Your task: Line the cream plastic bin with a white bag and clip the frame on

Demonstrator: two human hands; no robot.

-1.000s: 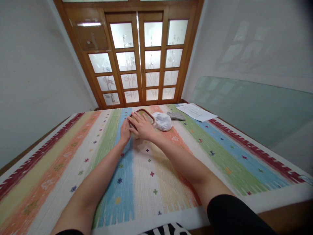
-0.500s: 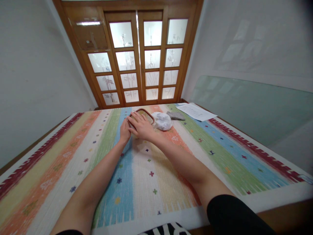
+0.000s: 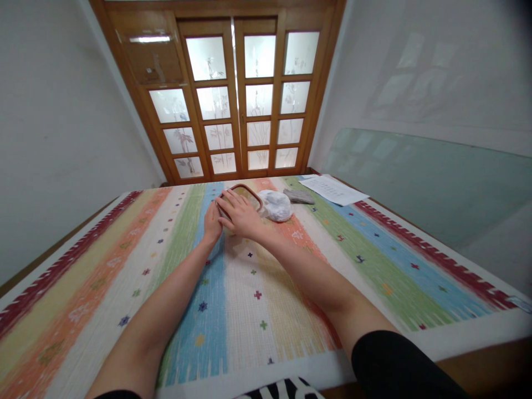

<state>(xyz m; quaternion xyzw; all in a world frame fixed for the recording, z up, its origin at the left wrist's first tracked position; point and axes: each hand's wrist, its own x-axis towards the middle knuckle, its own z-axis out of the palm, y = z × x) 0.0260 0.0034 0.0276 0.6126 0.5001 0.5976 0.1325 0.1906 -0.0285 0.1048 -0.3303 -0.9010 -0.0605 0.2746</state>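
Note:
A container with a brown, rounded rim [image 3: 254, 195] and a see-through middle is near the far edge of the table. My left hand [image 3: 212, 223] is closed around its left side, fingers mostly hidden behind my other hand. My right hand [image 3: 241, 216] lies over the near left corner of the rim, fingers reaching across it and thumb on the near side. Both hands meet at that corner. Touching or very close to the container's right side is a round white bundle [image 3: 277, 206], perhaps crumpled plastic or cloth. What lies under my palms is hidden.
A folded grey cloth [image 3: 299, 196] lies right of the white bundle. Printed paper sheets [image 3: 333, 190] are at the far right edge. A striped tablecloth [image 3: 166, 277] covers the table. Beyond stand wooden glazed doors [image 3: 239, 100], and a glass panel [image 3: 415, 177] leans along the right wall.

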